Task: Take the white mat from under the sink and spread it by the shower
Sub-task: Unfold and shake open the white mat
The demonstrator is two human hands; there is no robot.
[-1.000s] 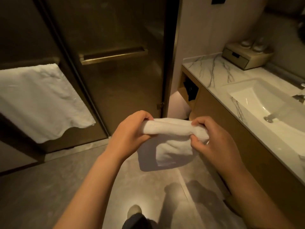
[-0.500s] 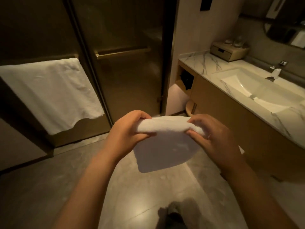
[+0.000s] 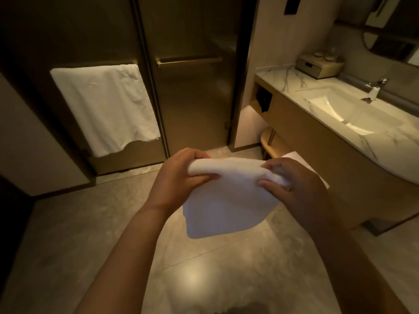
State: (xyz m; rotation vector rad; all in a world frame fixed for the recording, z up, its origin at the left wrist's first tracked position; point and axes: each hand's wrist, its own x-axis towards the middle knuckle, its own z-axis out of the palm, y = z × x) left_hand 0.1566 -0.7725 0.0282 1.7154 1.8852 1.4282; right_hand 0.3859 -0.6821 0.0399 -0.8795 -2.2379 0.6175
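A folded white mat (image 3: 226,200) hangs in the air in front of me, above the grey floor. My left hand (image 3: 181,175) grips its upper left edge and my right hand (image 3: 301,189) grips its upper right edge. The mat's lower part droops between them, still folded over. Straight ahead stand the dark glass shower doors (image 3: 192,98) with a brass handle bar. On the right is the sink (image 3: 335,107), set in a marble counter over a wooden cabinet.
A white towel (image 3: 106,107) hangs on the left shower door's bar. Open shelves (image 3: 265,123) sit at the cabinet's near end, with a white sheet (image 3: 294,156) below. A small box (image 3: 319,65) stands on the counter. Grey tiled floor (image 3: 102,223) spreads before the doors.
The view has pulled back and risen, showing more floor, counter and tap. Both hands keep hold of the mat's top edge, and it droops lower and wider between them.
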